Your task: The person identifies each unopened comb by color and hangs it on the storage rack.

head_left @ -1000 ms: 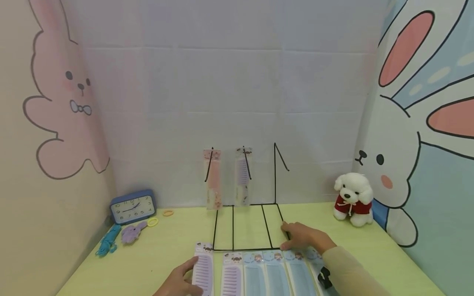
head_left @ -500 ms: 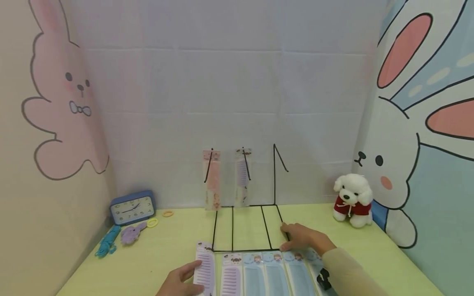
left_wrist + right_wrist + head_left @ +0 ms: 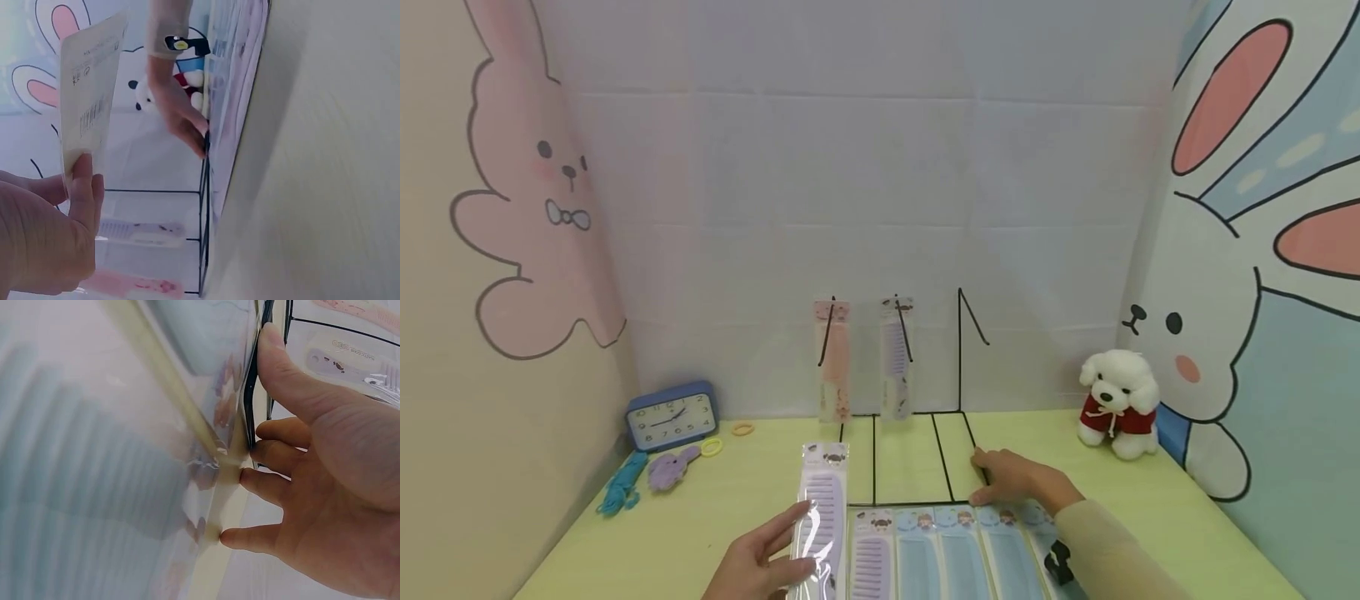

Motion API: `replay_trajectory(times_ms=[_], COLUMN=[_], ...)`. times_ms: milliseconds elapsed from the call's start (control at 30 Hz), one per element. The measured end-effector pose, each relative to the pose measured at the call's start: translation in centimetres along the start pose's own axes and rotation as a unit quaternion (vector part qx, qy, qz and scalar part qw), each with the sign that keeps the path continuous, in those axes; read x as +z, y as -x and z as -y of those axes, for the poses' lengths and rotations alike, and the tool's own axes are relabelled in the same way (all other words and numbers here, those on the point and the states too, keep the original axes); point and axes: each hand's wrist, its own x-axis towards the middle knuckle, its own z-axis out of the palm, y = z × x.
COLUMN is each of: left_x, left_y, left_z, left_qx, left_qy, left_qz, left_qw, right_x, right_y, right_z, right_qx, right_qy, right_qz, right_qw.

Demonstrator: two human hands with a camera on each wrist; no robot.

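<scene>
The left grip (image 3: 756, 557) pinches the purple comb pack (image 3: 823, 532) by its edge, holding it raised over the bench (image 3: 745, 487) just left of the laid-out packs (image 3: 960, 562); a slack pinch on that glossy wrap could let it slip or twist. Farther on, the right grip (image 3: 1019, 478) clasps the rack (image 3: 874, 462) at its near right corner, and easing off might let the thin frame shift or tip, which could set the hung pink pack (image 3: 839, 371) swinging.

Purple comb pack (image 3: 822, 492) now off the worktop (image 3: 700, 525), up in the left hand (image 3: 758, 557); in head view its top end has risen, covering the front-left corner of the rack (image 3: 874, 467).
</scene>
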Motion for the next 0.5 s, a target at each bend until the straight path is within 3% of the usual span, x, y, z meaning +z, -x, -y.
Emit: replay_trajectory(times_ms=[200,333,500], left_x=[3.0,4.8,6.3], left_y=[0.9,0.7,-0.2], left_z=[-1.3,-2.3,-3.7], left_qx=[0.021,0.051,0.117], left_qy=[0.072,0.058,0.04], left_qz=[0.01,0.017,0.031], left_qw=[0.9972,0.9969,0.9919], right_x=[0.4,0.2,-0.1], right_y=[-0.2,-0.1,0.1], right_z=[-0.1,0.0,0.0], right_qx=[-0.002,-0.022,-0.032], right_qy=[-0.008,0.005,0.014], right_qz=[0.004,-0.004,-0.01], right_qw=[1.0,1.0,0.999])
